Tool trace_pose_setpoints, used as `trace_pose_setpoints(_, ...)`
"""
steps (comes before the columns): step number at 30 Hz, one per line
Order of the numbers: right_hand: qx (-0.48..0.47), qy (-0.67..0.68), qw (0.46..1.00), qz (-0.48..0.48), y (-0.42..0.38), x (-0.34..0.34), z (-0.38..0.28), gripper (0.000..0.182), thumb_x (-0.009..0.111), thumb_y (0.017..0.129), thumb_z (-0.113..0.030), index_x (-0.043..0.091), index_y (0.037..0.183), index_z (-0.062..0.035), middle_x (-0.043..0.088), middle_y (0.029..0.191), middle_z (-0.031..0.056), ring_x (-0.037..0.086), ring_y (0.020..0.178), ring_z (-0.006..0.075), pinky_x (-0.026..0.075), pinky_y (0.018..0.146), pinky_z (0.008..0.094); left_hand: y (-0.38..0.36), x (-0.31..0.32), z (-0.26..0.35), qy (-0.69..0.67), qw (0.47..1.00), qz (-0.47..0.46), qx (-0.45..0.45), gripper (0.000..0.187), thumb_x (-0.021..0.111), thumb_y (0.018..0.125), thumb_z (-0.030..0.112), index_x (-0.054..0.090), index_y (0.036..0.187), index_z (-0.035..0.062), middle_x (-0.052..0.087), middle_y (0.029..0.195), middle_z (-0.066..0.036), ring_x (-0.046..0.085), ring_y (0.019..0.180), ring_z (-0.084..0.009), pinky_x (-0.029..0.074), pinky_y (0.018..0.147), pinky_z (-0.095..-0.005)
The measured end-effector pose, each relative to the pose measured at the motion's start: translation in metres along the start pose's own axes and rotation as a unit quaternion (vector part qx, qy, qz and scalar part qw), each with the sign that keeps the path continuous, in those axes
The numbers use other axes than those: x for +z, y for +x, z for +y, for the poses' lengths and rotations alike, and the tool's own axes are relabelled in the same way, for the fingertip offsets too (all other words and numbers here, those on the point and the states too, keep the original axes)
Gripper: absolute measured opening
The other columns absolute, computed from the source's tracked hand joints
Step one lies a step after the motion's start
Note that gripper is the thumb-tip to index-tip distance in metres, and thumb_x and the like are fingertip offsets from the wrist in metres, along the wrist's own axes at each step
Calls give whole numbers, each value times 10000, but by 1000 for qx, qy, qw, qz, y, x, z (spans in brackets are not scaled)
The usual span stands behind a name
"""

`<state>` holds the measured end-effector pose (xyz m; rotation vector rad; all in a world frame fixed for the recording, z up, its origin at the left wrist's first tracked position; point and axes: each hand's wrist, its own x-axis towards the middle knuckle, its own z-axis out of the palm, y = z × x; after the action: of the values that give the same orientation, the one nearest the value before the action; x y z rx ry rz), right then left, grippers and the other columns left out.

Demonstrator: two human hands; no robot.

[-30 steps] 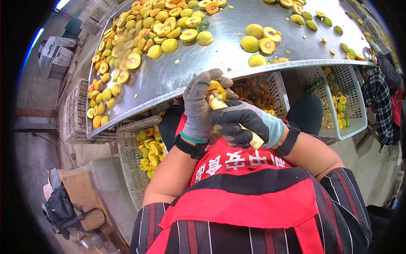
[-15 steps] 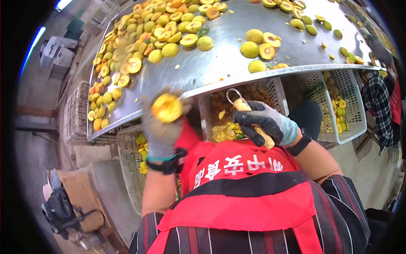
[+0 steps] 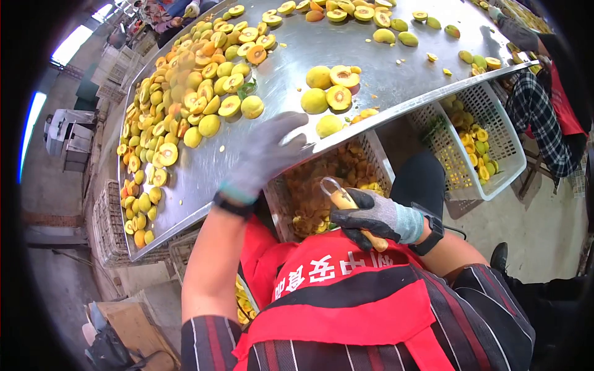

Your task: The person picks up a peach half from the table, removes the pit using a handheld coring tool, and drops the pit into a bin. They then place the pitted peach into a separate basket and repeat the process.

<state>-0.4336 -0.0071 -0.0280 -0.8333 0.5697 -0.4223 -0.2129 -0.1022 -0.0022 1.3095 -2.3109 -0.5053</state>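
Observation:
My right hand, in a grey and black glove, is closed around the wooden handle of a pitting tool. Its metal loop points up and away from me. My left hand, gloved and blurred by motion, stretches over the table's front edge with its fingers apart; I see nothing in it. Just beyond those fingers is a small group of yellow peaches, some cut in half with their pits showing. A large heap of peach halves covers the left part of the metal table.
Below the table edge stands a crate with peach scraps. To its right is a white basket holding peaches. A co-worker in a plaid sleeve sits at the far right; another person is at the far end.
The peach half that was in my left hand is gone from it. That hand has moved forward and right over the table edge. My right hand still grips the tool.

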Motion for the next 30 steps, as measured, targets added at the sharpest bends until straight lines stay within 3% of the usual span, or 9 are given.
trace_pose_setpoints(6, -16, 15, 996, 81, -19, -11, -4, 173, 584, 879, -213, 488, 923, -75, 519, 616, 38, 513, 465, 122, 417, 413, 256, 74, 61, -23, 138, 967, -210, 40, 384, 627, 750, 126, 583, 1132, 129, 606, 1110, -125, 585, 993, -307, 465, 850, -357)
trace_pose_setpoints(8, -2, 27, 995, 94, -17, -15, -1, 193, 575, 886, -236, 476, 938, -79, 516, 608, 36, 502, 451, 123, 406, 398, 254, 77, 51, -7, 182, 943, -274, -52, 354, 629, 734, 124, 587, 1085, 121, 599, 1109, -130, 575, 1012, -299, 463, 849, -362)
trace_pose_setpoints(12, -28, 30, 994, 98, -13, -16, 2, 198, 586, 878, -240, 475, 924, -83, 515, 602, 39, 491, 431, 132, 400, 385, 258, 51, 36, -26, 136, 967, -175, -124, 381, 655, 709, 126, 567, 1079, 99, 605, 1066, -147, 589, 979, -307, 476, 817, -358)
trace_pose_setpoints(14, -36, 29, 994, 100, -10, -16, 0, 199, 591, 874, -241, 475, 921, -86, 515, 601, 40, 488, 426, 135, 399, 382, 260, 27, 28, -50, -72, 964, -37, -253, 443, 658, 719, 123, 540, 1145, 91, 614, 973, -95, 587, 897, -194, 490, 772, -311)
trace_pose_setpoints(16, -22, 25, 992, 125, -4, -13, -2, 196, 594, 869, -234, 478, 930, -88, 516, 602, 41, 488, 426, 137, 398, 383, 260, 6, 15, -54, -183, 941, 44, -283, 424, 659, 732, 118, 561, 1144, 92, 608, 959, -84, 576, 877, -168, 493, 750, -300)
trace_pose_setpoints(20, -61, 33, 990, 126, 10, -2, -4, 197, 597, 866, -231, 491, 952, -90, 509, 600, 36, 476, 427, 128, 399, 395, 253, 2, 11, -50, -75, 953, -10, -294, 390, 663, 739, 120, 587, 1120, 91, 611, 966, -104, 590, 880, -198, 490, 746, -310)
trace_pose_setpoints(22, -61, 28, 989, 129, 10, 2, -5, 200, 600, 866, -235, 492, 956, -93, 502, 597, 27, 468, 428, 122, 397, 398, 248, 11, 20, -48, 57, 989, -110, -77, 389, 670, 737, 136, 597, 1117, 95, 609, 987, -126, 600, 892, -238, 485, 755, -323)
trace_pose_setpoints(26, -51, 12, 989, 140, 3, 2, -3, 199, 602, 870, -239, 496, 953, -92, 500, 596, 21, 469, 429, 122, 395, 392, 250, 24, 26, -46, 139, 960, -193, -146, 364, 682, 719, 149, 609, 1072, 99, 600, 1040, -135, 606, 910, -264, 482, 769, -336)
trace_pose_setpoints(30, -41, 20, 986, 162, -2, -5, -2, 189, 595, 875, -234, 498, 952, -90, 503, 599, 24, 472, 430, 124, 393, 386, 252, 20, 17, -50, 83, 960, -151, -223, 380, 677, 725, 125, 584, 1088, 63, 601, 1027, -127, 616, 879, -250, 494, 750, -334)
